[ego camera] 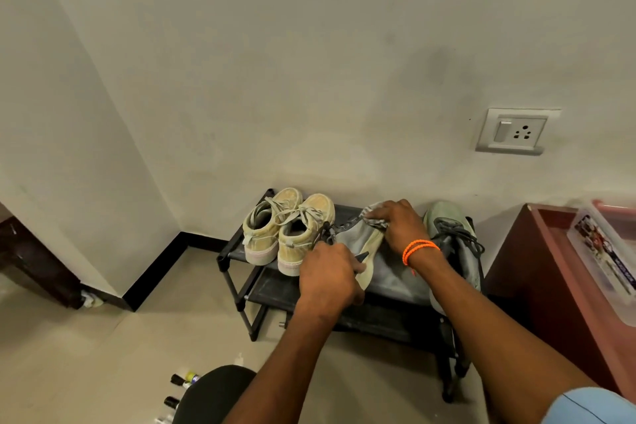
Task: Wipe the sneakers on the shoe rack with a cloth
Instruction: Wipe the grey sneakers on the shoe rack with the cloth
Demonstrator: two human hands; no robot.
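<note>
My left hand grips a grey sneaker on the shoe rack; my right hand presses a bunched cloth against its toe.

wall socket, maroon cabinet, small bottles on floor

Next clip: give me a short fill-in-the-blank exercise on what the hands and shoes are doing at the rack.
1. The right hand presses a ____ onto the grey sneaker.
2. The left hand grips that sneaker at its ____ end.
3. The beige pair stands at the shoe rack's ____ end.
4. An ____ band circles the right wrist.

Missing words: cloth; heel; left; orange
</note>
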